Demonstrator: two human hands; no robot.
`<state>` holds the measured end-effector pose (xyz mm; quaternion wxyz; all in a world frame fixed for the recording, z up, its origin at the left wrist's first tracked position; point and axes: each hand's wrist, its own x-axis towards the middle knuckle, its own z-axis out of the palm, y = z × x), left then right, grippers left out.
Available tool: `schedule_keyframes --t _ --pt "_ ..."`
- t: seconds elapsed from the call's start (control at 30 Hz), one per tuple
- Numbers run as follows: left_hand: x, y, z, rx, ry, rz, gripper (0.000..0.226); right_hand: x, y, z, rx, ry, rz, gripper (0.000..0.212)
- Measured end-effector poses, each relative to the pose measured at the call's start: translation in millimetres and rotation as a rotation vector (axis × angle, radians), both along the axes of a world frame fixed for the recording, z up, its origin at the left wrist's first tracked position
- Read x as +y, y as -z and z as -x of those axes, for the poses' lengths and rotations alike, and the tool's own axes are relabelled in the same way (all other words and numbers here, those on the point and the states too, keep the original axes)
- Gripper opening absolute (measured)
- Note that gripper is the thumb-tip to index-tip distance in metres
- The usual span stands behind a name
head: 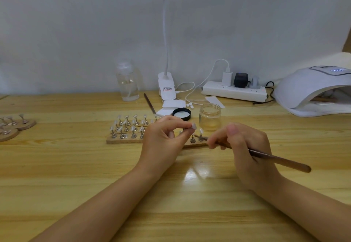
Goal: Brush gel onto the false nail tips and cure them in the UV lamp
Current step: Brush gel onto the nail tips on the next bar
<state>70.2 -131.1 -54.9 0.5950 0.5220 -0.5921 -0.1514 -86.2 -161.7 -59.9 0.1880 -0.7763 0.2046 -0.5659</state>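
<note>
Translucent pale plastic nail tip, light and probably brittle, sits pinched at its edges by the left hand fingers; the right hand fingers grip a brown wooden-handled brush.

On the wooden table, the nail-tip stand board lies at centre, with an open glass jar behind its right end and the jar lid left of the jar. A pump bottle, clip lamp base and power strip line the wall. The UV lamp sits far right; round stand bases far left.
</note>
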Motion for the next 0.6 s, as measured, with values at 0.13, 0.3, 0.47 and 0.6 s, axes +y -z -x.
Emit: schedule_keyframes --t 0.13,0.3,0.47,0.6 --pt "0.1 0.2 0.1 0.003 0.0 -0.008 0.022 -0.4 -2.2 -2.6 0.039 0.053 0.01 0.036" --pt "-0.4 0.2 0.3 -0.011 -0.002 -0.001 0.028 1.0 -0.3 0.5 -0.014 -0.018 -0.03 0.042" --pt "-1.4 1.1 0.3 -0.014 0.009 0.01 0.025 0.7 -3.5 -2.5 0.029 0.038 -0.021 0.037" --pt "-1.6 2.1 -0.6 -0.011 0.007 0.014 0.027 3.0 -3.0 -0.4 -0.018 -0.009 -0.05 0.038"
